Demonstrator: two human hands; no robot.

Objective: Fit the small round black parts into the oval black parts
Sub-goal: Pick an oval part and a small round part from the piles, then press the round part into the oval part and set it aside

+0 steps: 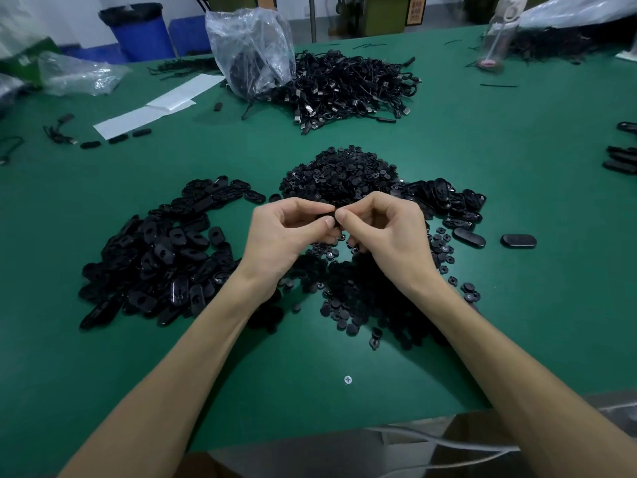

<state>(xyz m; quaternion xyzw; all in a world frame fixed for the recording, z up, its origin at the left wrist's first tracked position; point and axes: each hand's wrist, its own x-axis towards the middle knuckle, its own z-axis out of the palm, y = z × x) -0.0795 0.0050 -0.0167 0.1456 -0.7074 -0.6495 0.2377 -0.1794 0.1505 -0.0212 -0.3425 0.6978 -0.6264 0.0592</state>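
Observation:
My left hand (pixel 286 229) and my right hand (pixel 382 225) meet fingertip to fingertip above the green table (pixel 344 357). Between them sits a black oval part (pixel 325 215), pinched by my left thumb and fingers. My right thumb and forefinger press at its right end; any small round part there is hidden by the fingers. A heap of small round black parts (pixel 341 177) lies just beyond my hands, and more round parts (pixel 365 298) spread under my wrists. A big pile of oval parts (pixel 162 257) lies to the left, a smaller oval pile (pixel 448 201) to the right.
A tangle of black cables (pixel 348 84) and a clear plastic bag (pixel 251 50) sit at the back. White paper (pixel 155 105) lies back left. Two single oval parts (pixel 518 241) rest at the right. A screw head (pixel 348 379) shows near the table's front edge.

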